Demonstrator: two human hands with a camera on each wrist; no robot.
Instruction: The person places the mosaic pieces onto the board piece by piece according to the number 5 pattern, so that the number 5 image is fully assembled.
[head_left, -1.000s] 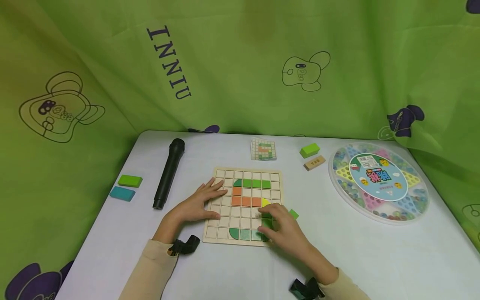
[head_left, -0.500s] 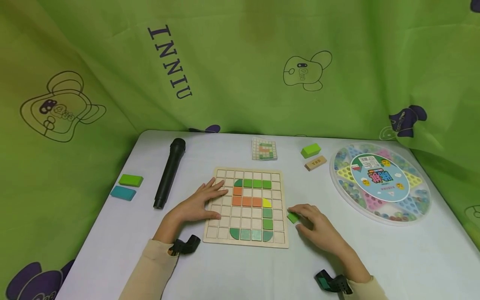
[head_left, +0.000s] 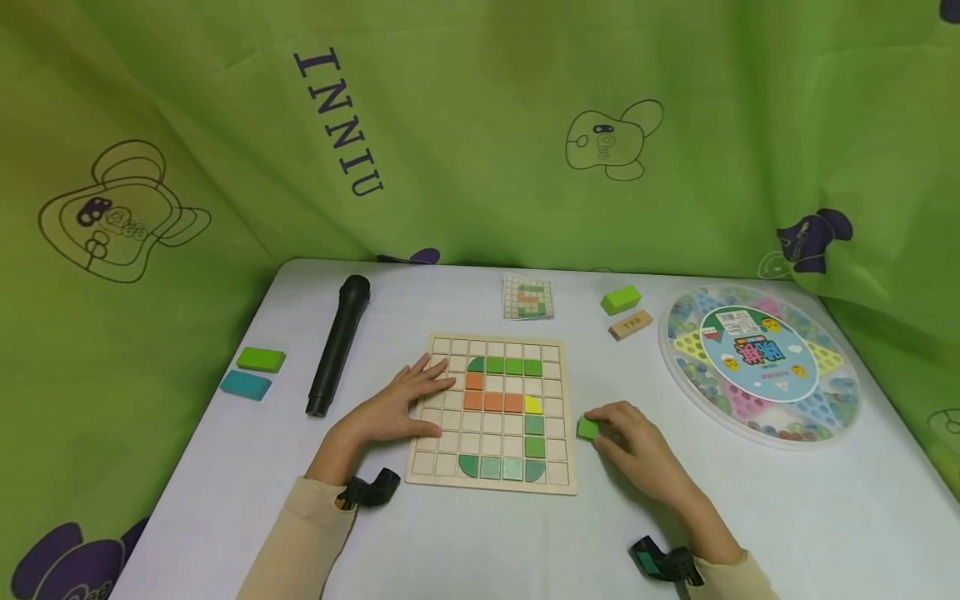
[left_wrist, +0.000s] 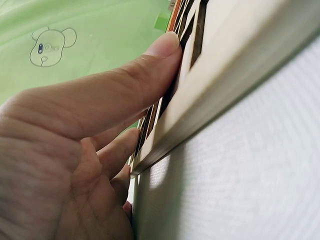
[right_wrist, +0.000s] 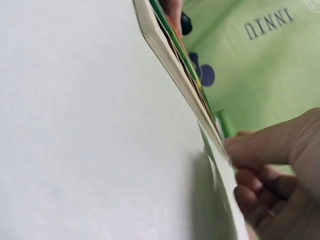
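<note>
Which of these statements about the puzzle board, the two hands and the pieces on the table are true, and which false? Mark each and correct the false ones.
1. The right hand pinches a small green piece beside the wooden board. True.
2. The left hand holds the black microphone. False: it rests flat on the board.
3. The orange tiles lie on the board. True.
4. The round marble game sits left of the board. False: right.
</note>
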